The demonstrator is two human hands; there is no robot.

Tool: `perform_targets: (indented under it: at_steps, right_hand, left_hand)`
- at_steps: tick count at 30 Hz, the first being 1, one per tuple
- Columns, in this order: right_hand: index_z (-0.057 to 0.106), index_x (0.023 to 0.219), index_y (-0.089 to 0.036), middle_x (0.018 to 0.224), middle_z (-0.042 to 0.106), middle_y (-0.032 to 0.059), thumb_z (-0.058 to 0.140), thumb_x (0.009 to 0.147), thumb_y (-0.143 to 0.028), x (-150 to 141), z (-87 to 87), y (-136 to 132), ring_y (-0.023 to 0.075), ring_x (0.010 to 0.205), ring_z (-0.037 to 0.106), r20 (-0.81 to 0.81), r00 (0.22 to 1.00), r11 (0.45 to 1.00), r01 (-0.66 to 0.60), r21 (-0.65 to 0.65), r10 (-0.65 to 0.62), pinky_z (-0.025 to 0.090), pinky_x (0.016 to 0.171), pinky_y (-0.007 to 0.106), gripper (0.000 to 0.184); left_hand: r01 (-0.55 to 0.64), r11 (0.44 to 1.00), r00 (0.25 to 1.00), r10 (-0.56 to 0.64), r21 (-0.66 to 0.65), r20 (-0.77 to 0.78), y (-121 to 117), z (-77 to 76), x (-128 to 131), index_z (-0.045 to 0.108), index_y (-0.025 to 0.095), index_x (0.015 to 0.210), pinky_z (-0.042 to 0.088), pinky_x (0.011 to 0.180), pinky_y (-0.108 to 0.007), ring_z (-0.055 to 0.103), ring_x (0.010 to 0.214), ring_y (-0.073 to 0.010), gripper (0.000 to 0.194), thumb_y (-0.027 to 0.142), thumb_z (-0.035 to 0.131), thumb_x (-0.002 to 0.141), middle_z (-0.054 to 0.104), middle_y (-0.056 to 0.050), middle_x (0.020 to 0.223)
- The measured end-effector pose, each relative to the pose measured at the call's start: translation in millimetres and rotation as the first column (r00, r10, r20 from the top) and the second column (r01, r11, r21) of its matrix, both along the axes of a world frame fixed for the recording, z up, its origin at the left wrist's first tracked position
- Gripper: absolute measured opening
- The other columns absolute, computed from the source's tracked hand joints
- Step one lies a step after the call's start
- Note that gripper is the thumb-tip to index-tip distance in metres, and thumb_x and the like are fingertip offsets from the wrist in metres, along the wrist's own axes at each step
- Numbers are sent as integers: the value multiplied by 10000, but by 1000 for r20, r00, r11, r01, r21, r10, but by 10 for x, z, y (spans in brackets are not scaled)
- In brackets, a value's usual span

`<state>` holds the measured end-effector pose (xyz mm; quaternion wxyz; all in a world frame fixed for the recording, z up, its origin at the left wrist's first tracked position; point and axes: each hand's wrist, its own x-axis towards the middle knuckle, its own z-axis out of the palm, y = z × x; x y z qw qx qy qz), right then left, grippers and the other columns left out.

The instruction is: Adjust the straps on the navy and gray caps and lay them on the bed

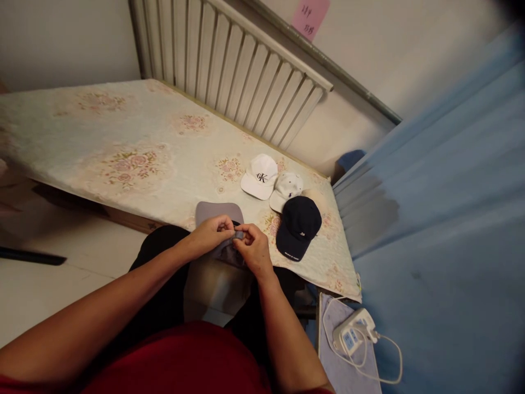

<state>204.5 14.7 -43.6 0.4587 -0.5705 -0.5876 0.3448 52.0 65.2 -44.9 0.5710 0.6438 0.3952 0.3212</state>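
A grey baseball cap (219,211) lies at the front edge of the flowered bed, its brim pointing away from me. Both hands meet at its back strap (238,234). My left hand (213,232) pinches the strap from the left, thumb and fingers together. From the other side my right hand (254,247) grips it too, fingertips almost touching the left ones. The buckle or closure is too small to make out. Part of the cap's crown is hidden under the hands.
Right of my hands lie a navy cap (301,221), a white cap with black letters (261,174), another white cap (289,186) and a beige one (315,198). A power strip (353,331) with a cable sits at lower right. A blue curtain (430,219) hangs beside the bed.
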Motion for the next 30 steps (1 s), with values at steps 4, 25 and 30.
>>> perform_targets:
  at_steps: [4, 25, 30]
  right_hand:
    - [631, 903, -199, 760, 601, -16, 606, 686, -177, 15, -3, -15, 104, 602, 528, 2, 1000, 1000, -25, -12, 25, 442, 551, 218, 219]
    - [633, 922, -205, 855, 619, -3, 610, 667, -166, 63, 94, -15, 148, 804, 578, 43, 987, 988, -151, -35, 153, 486, 786, 276, 258]
    - [654, 949, -202, 765, 621, -30, 679, 627, -182, 119, 103, 6, 110, 672, 550, -115, 966, 949, -252, -190, 233, 456, 669, 235, 324]
  left_hand:
    - [37, 999, 997, -35, 34, -62, 0, 43, -4, 527, 182, 719, 298, 490, -220, 434, 542, -113, 183, 361, 559, 724, 505, 41, 596]
    - [378, 915, 924, -383, -144, -10, 141, 27, -184, 567, 161, 761, 243, 549, -247, 377, 597, -121, 387, 547, 586, 766, 462, 31, 645]
    - [392, 906, 919, -394, -157, 23, 145, -28, -197, 549, 164, 706, 252, 569, -240, 380, 614, -119, 360, 515, 620, 745, 471, 32, 651]
